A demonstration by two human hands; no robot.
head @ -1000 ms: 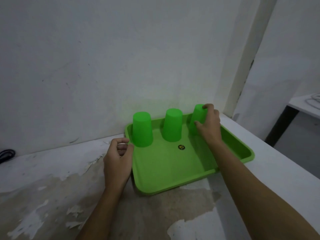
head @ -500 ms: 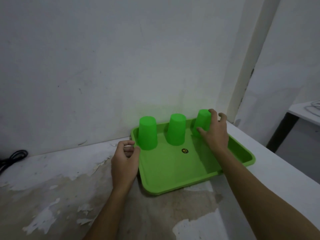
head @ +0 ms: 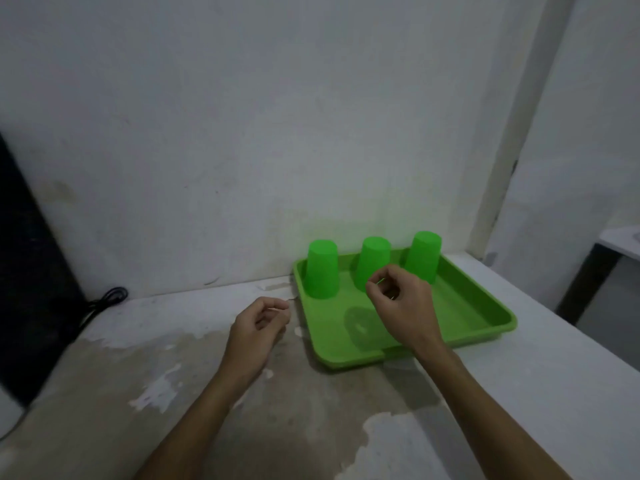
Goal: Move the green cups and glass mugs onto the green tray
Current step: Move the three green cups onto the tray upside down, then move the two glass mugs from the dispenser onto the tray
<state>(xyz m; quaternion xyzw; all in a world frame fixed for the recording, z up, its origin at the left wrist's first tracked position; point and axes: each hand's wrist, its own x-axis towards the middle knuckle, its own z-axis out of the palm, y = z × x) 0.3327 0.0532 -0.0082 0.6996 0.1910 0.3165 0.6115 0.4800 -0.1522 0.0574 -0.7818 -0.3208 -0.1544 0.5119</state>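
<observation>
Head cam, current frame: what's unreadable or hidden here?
- Glass mugs: none in the head view; whether any remain is unknown.
- Middle green cup: lower part hidden by the right hand.
- Right green cup: base edge hidden by the same hand.
- Dark object at left: cut off by the frame edge, blurred.

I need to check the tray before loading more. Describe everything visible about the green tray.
The green tray is a rectangular, bright green, plastic-looking tray with a raised rim and rounded corners. It lies flat on the worn counter against the white wall. Three upside-down green cups stand in a row along its far edge. The right hand hovers over it, and its near floor is bare.
</observation>
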